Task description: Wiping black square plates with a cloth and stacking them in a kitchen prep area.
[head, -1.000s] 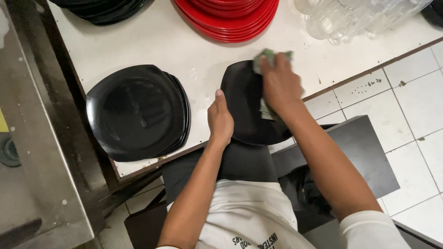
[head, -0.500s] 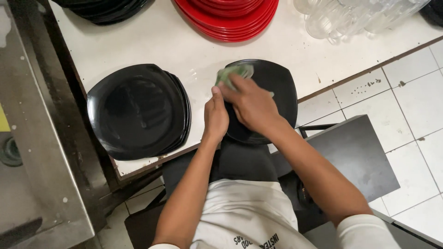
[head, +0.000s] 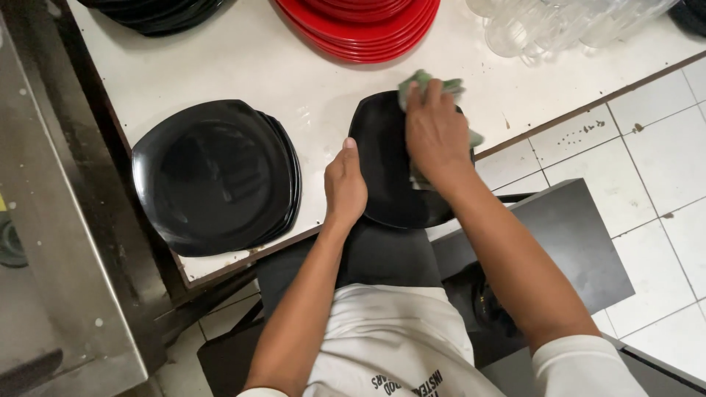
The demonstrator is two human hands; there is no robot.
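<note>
Wiping: right hand (head: 435,132) is pressing a green cloth (head: 425,82) flat onto a black plate (head: 382,173), palm down, fingers pointing away toward the far rim.
Right grip: fingers are lying spread over the cloth, pinning it under the palm rather than pinching it.
Left hand (head: 346,185): is steadying the plate at its left edge, thumb side up, forearm running straight up from the lap.
Left grip: is closing narrowly on the plate's rim.
Plate position: is lying at the near edge of the white counter (head: 243,66), partly overhanging it toward the person.
Change: half a second ago the cloth hand was working the plate's upper left; now it is sitting at the upper right, while the left hand is staying put.
Count: two hands, one cloth, one plate being wiped, one stack of black plates (head: 217,176) to its left, one stack of red plates (head: 360,26) beyond, a cluster of clear glasses (head: 544,26) too blurred to count.
</note>
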